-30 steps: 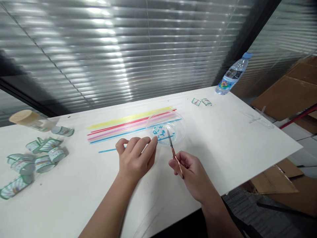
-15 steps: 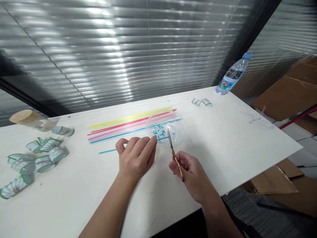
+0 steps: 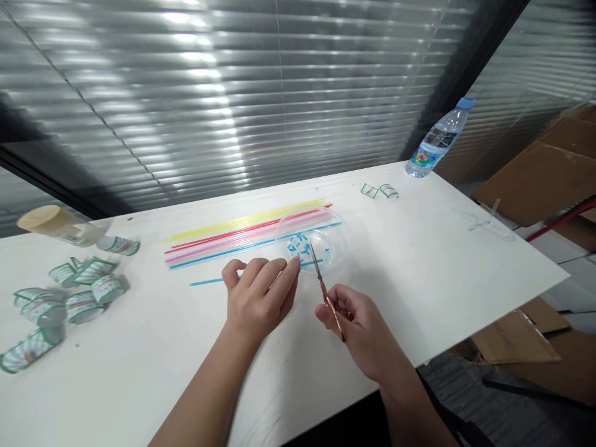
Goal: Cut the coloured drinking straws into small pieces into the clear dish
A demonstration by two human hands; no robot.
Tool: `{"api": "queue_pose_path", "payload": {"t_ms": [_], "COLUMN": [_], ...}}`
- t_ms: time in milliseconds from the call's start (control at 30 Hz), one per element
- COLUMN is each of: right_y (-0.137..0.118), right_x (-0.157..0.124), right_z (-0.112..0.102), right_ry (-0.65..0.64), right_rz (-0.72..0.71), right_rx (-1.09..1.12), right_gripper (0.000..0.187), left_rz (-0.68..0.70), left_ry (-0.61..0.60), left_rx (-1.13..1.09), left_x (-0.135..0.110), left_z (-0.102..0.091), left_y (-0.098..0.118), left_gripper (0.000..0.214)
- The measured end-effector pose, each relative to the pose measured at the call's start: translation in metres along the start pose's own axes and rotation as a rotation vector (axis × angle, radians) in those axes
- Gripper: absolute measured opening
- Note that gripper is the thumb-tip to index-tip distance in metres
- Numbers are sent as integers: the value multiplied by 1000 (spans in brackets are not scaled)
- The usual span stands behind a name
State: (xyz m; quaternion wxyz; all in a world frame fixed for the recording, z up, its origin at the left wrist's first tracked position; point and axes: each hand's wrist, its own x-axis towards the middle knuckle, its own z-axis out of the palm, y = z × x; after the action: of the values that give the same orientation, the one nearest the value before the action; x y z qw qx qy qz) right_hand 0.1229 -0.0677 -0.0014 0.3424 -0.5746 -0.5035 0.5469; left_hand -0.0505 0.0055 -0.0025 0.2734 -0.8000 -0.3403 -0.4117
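My left hand (image 3: 261,297) is closed around a thin blue straw (image 3: 205,282). One end sticks out to the left of the hand, and the other reaches past the fingertips over a clear plastic bowl (image 3: 347,241). Small blue cut pieces (image 3: 298,241) lie in the bowl. With the handles in its fingers, my right hand (image 3: 361,323) grips copper-coloured scissors (image 3: 321,282). Their blades point up and left over the bowl, close to the straw's right end; whether they touch it I cannot tell. Both hands are above the near side of the bowl.
Behind my left hand lie rows of yellow straws (image 3: 246,221), red straws (image 3: 223,238), pink straws (image 3: 200,253) and blue ones. Several green-edged label rolls (image 3: 84,307) and a beige-lidded jar (image 3: 60,226) sit at left. A water bottle (image 3: 437,141) stands at the back right corner.
My left hand has shifted slightly right with the blue straw, whose end reaches further over the bowl. The scissor blades have moved a little left and down towards it.
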Motion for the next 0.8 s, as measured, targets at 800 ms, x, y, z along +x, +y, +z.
{"api": "queue_pose_path", "payload": {"t_ms": [800], "right_y": [0], "right_x": [2], "right_z": [-1], "right_ry": [87], "right_rz": [-5], "right_rx": [93], "right_gripper": [49], "left_rz": [-13], "left_ry": [-27], "left_rx": [39], "left_x": [0], "left_z": [-1], "left_y": [-3], "left_gripper": [29]}}
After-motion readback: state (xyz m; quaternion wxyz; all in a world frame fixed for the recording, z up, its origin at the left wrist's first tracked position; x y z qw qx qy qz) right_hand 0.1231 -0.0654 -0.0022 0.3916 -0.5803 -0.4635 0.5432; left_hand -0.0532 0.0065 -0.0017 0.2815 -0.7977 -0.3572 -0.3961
